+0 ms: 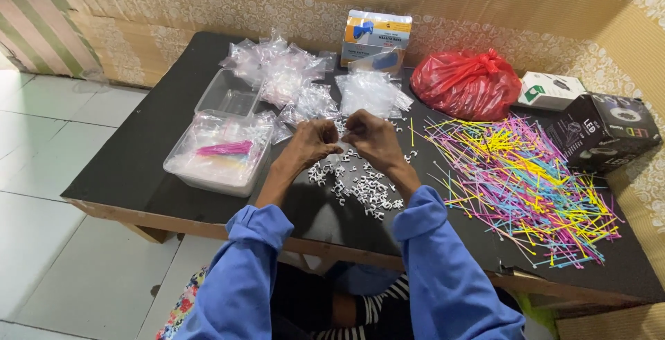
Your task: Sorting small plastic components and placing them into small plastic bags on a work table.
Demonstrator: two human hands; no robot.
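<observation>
Both hands meet above the middle of the black table (138,167): the left hand (313,142) and right hand (370,139) are curled with fingertips pinched together, on what I cannot tell. Below them lies a scatter of white clips (357,187), near the front edge. Two clear tubs (220,147) stand left, coloured ties (523,187) spread right, leaving bare table between.

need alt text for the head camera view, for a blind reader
Two hands, left and right, meet over white clips on a black table. Coloured cable ties lie right, a tub left.
</observation>
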